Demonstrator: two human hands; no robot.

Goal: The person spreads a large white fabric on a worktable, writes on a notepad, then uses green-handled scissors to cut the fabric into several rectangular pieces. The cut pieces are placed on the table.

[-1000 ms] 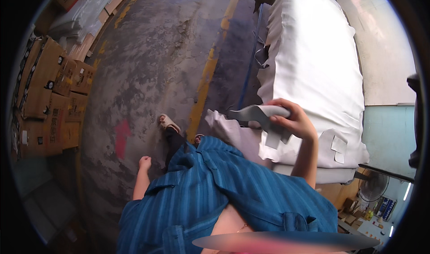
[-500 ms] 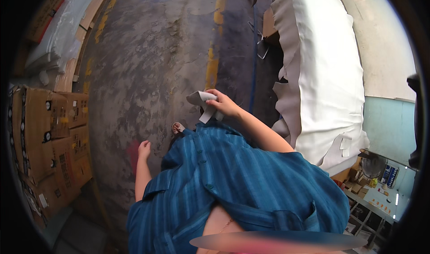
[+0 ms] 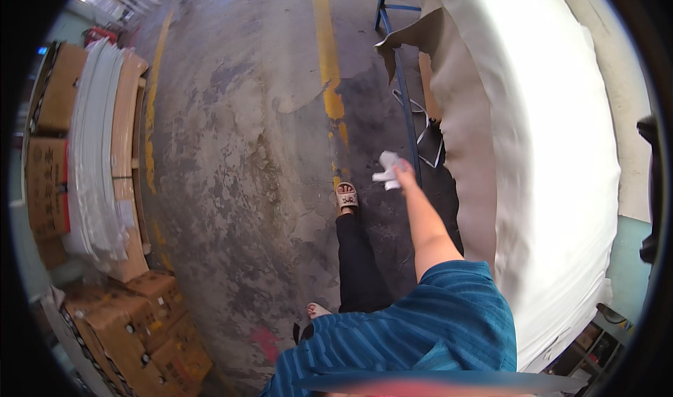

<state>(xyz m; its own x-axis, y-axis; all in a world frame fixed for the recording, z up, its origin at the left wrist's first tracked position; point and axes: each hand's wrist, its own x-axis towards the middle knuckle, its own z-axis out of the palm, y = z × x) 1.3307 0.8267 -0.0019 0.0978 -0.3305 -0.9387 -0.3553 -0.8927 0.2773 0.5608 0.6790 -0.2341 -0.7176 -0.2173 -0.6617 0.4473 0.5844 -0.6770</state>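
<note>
My right hand (image 3: 404, 173) hangs out ahead of my body at the end of a stretched arm. It is closed on a small white scrap (image 3: 388, 168) of limp sheet material, whose loose ends stick out on the left side of my fingers. Whether the scrap is leather or cloth I cannot make out. To the right, apart from my hand, a large white hide-like sheet (image 3: 554, 187) drapes over a long stand, its wavy grey-beige edge hanging down. My left hand is out of view.
A blue metal frame leg (image 3: 406, 110) stands by the draped stand, close to my right hand. Cardboard boxes (image 3: 126, 320) and a plastic-wrapped stack of panels (image 3: 98, 152) line the left side. A yellow stripe (image 3: 324, 39) runs along the worn concrete floor, where my sandalled foot (image 3: 347, 198) stands.
I have moved forward along the draped stand. My right arm has swung outward from my waist with the scrap still held. My left hand has gone out of view.
</note>
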